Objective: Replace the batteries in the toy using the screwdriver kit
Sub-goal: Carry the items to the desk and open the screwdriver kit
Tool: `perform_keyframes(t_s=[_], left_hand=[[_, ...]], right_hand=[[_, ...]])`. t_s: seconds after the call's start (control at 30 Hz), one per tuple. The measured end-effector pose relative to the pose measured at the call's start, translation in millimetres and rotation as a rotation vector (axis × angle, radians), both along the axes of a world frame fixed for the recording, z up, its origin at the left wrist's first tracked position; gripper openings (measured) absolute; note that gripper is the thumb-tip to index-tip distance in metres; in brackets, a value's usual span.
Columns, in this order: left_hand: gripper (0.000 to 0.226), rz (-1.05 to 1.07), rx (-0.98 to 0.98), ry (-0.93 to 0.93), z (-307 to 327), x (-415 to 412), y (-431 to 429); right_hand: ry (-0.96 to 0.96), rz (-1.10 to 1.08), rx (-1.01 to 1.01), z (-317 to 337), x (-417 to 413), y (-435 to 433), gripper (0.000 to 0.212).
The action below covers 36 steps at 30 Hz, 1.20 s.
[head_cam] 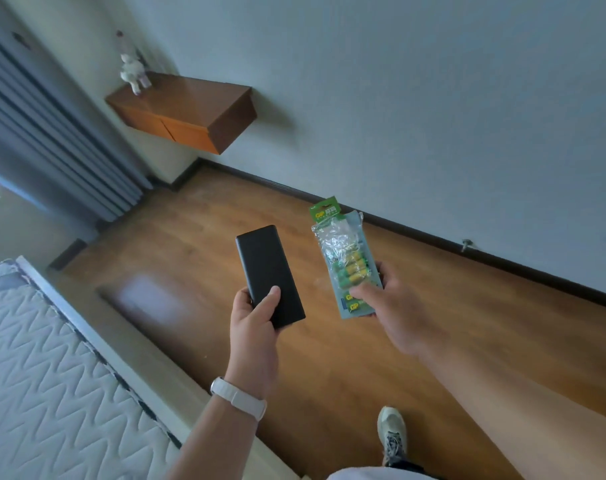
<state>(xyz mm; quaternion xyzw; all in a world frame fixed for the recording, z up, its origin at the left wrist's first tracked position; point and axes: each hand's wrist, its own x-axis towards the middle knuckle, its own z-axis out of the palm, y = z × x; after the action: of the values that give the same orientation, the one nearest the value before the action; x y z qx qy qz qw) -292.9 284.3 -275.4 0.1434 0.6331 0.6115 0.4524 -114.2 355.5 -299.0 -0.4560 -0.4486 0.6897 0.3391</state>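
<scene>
My left hand (254, 318) grips the lower end of a flat black case (267, 271), thumb across its top face; the case is closed and points away from me. My right hand (391, 306) holds a clear blister pack of green-and-yellow batteries (346, 261) by its lower end, thumb pressed on its front, green header card at the far end. Both are held out over the wooden floor. A white plush toy (132, 71) sits at the far left end of a wall-mounted wooden shelf (194, 112), well beyond both hands.
A bed with a quilted white mattress (45, 368) fills the lower left. Blue-grey curtains (41, 140) hang at the left. A plain wall with dark skirting (433, 233) runs along the right. My shoe (393, 434) stands on the wood floor (204, 237).
</scene>
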Motion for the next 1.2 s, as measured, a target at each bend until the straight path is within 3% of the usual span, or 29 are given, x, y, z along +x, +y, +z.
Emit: perform_keyframes(t_s=[0.4,0.6,0.9,1.03,1.2], left_hand=[[0.024,0.185,0.000,0.000,-1,-82,-7],[0.024,0.233,0.008,-0.043,-11,-170,-8],[0.026,0.193,0.075,-0.005,-9,-364,-2],[0.025,0.229,0.099,-0.046,-11,-419,-3],[0.025,0.251,0.114,-0.058,-15,-473,9]], right_hand=[[0.062,0.140,-0.110,3,-90,36,0.025],[0.067,0.217,-0.101,12,-189,42,0.049],[0.043,0.247,-0.026,30,-400,46,0.025],[0.021,0.300,0.011,40,-460,46,0.041],[-0.019,0.299,0.016,38,-511,68,0.029]])
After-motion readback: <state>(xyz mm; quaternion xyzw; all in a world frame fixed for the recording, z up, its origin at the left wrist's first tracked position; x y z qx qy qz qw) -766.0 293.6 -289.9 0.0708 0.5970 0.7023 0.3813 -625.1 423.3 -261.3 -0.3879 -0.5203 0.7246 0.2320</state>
